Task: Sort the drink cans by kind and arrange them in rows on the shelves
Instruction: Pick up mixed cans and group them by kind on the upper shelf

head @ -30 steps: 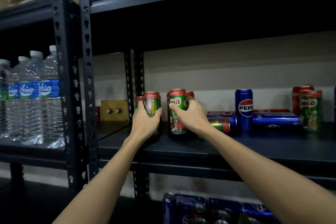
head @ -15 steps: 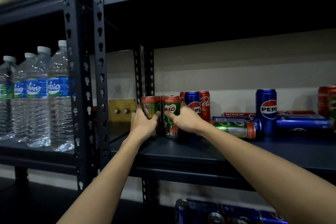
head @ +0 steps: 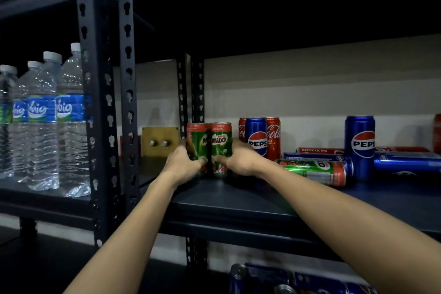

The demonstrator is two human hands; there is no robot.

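Two green Milo cans stand upright side by side at the left end of the dark shelf [head: 238, 200]. My left hand [head: 183, 162] grips the left Milo can [head: 196, 143]. The right Milo can [head: 221, 141] is held low down by my right hand [head: 241, 159]. Behind my right hand stand a Pepsi can [head: 256, 136] and two red Coca-Cola cans [head: 274, 136]. A third Milo can [head: 312, 170] lies on its side to the right, with toppled blue and red cans behind it and an upright Pepsi can [head: 360, 143].
Black upright posts [head: 127, 102] separate this bay from the left one, which holds several water bottles [head: 43, 122]. A yellow box [head: 160, 141] with two knobs sits at the back left. More blue cans [head: 296, 280] lie on the level below.
Both hands have brought the two Milo cans together and lower, so they now stand touching at the shelf's left end. The view has shifted left and closer.
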